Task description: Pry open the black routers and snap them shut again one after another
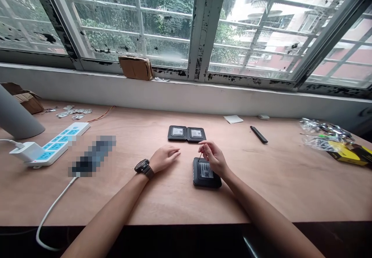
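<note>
A black square device (198,179) with a white label lies flat on the table. Above it, my right hand (213,158) pinches a thin dark rod-like tool (199,157), whose lower end meets the device near its upper left corner. The rest of the tool is hidden by my fingers, so its exact kind cannot be made out. To the left, my left hand (164,158) rests on the tabletop, holding nothing, fingers stretched toward the device but apart from it. Two similar labelled black devices, a left one (177,138) and a right one (196,139), lie side by side farther back.
On the left are a power strip (65,141) with a white charger (28,151), a blurred object (93,158) on a white cable, and a grey cylinder (19,114). A black bar (258,135), paper (233,119) and yellow packages (345,153) lie right.
</note>
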`<action>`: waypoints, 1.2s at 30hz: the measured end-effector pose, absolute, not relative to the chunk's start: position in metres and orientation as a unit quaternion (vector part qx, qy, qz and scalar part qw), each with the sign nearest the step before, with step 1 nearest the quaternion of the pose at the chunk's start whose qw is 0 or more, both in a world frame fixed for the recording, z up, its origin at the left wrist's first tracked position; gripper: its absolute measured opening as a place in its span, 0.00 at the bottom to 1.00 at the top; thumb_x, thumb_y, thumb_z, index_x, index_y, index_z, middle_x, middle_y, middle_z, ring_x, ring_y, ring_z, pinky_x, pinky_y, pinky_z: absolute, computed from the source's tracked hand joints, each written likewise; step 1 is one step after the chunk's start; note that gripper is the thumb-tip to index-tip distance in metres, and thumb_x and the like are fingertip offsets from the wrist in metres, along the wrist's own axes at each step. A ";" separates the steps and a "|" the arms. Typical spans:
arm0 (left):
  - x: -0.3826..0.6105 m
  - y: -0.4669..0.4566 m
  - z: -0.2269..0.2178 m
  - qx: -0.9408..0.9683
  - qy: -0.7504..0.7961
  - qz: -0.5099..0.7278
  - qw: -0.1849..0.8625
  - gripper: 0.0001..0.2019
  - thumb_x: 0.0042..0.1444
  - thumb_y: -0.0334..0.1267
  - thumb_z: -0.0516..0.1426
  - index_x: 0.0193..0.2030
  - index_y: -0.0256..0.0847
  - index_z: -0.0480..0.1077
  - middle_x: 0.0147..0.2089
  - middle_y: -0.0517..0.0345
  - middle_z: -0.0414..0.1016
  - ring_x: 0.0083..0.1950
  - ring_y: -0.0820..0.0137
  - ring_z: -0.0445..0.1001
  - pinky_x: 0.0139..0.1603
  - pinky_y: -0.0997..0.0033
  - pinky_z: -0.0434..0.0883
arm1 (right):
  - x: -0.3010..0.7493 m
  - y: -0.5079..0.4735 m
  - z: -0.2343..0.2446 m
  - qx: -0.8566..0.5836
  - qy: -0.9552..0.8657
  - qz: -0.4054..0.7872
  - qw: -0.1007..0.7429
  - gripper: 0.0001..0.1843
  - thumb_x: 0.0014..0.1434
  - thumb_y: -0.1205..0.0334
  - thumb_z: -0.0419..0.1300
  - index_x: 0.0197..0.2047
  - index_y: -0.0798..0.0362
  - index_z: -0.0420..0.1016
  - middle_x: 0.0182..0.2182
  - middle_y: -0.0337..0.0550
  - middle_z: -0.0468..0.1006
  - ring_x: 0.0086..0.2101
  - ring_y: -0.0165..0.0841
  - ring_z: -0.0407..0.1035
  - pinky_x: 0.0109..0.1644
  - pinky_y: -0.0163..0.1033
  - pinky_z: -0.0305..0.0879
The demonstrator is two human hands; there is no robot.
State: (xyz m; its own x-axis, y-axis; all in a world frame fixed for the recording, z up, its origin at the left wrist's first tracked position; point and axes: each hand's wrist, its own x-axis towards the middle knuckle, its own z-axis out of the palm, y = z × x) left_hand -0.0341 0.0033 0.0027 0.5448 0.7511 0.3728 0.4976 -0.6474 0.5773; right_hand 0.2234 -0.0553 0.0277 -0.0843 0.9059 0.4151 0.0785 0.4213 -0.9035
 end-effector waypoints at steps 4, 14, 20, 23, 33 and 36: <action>-0.034 0.003 0.003 0.854 0.365 0.307 0.205 0.15 0.69 0.46 0.55 0.52 0.44 0.79 0.54 0.53 0.81 0.55 0.60 0.78 0.57 0.61 0.73 | 0.227 -0.056 0.034 -0.382 -0.658 0.377 0.527 0.18 0.69 0.46 0.56 0.52 0.47 0.76 0.39 0.43 0.77 0.27 0.29 0.66 0.30 0.38 0.68; -0.028 -0.008 0.005 0.868 0.370 0.296 0.149 0.15 0.70 0.45 0.54 0.52 0.44 0.79 0.56 0.50 0.79 0.54 0.59 0.78 0.57 0.57 0.75 | 0.286 -0.033 0.051 -0.419 -0.591 0.270 0.634 0.17 0.61 0.47 0.67 0.38 0.49 0.69 0.38 0.44 0.80 0.25 0.30 0.72 0.23 0.35 0.63; 0.010 -0.054 0.010 0.944 0.249 0.206 0.070 0.26 0.66 0.28 0.50 0.70 0.44 0.63 0.72 0.51 0.64 0.72 0.59 0.62 0.71 0.54 0.64 | 0.345 -0.018 0.028 -0.526 -0.749 0.005 0.404 0.17 0.65 0.43 0.60 0.39 0.48 0.77 0.30 0.42 0.81 0.27 0.34 0.73 0.31 0.38 0.63; 0.013 -0.081 0.012 0.957 0.237 0.166 0.024 0.33 0.59 0.28 0.54 0.73 0.42 0.57 0.74 0.49 0.60 0.73 0.53 0.60 0.72 0.47 0.62 | 0.356 -0.018 0.016 -0.553 -0.777 -0.005 0.300 0.16 0.67 0.44 0.58 0.38 0.46 0.79 0.34 0.41 0.84 0.30 0.36 0.76 0.32 0.37 0.62; 0.027 -0.119 0.018 0.937 0.280 0.203 -0.053 0.25 0.69 0.43 0.55 0.71 0.41 0.62 0.71 0.43 0.63 0.71 0.49 0.63 0.70 0.46 0.64 | 0.347 -0.028 0.015 -0.563 -0.794 0.067 0.221 0.11 0.65 0.48 0.62 0.39 0.45 0.81 0.43 0.41 0.81 0.34 0.35 0.76 0.37 0.38 0.65; 0.047 -0.110 0.018 0.948 0.278 0.152 -0.030 0.31 0.68 0.52 0.55 0.74 0.45 0.57 0.75 0.46 0.57 0.74 0.46 0.56 0.71 0.39 0.60 | 0.345 -0.031 0.018 -0.568 -0.796 0.069 0.199 0.14 0.64 0.45 0.62 0.39 0.46 0.80 0.44 0.41 0.80 0.36 0.35 0.76 0.39 0.38 0.65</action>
